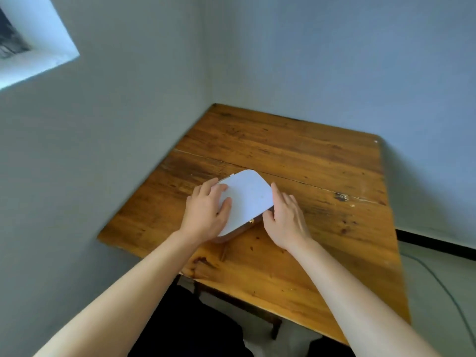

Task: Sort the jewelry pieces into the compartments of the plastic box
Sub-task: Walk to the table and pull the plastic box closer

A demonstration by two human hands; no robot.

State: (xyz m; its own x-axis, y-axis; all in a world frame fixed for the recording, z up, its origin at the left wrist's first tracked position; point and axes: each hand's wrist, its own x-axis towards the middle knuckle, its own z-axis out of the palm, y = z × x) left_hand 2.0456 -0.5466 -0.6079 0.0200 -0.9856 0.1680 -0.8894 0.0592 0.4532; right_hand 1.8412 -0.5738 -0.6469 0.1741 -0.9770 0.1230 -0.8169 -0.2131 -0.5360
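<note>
A flat box [248, 198] with a white rounded lid and a brown base lies closed on the wooden table [296, 155], a small gold clasp [252, 221] on its near edge. My left hand [206, 211] rests on the lid's left side, fingers spread over the top. My right hand [284, 215] lies against the box's right edge, thumb near the clasp. No jewelry pieces show; the inside of the box is hidden.
The table stands in a corner between two grey walls. Its near edge runs above my lap. A dark crack crosses the tabletop behind the box. A cable [448, 292] lies on the floor at the right.
</note>
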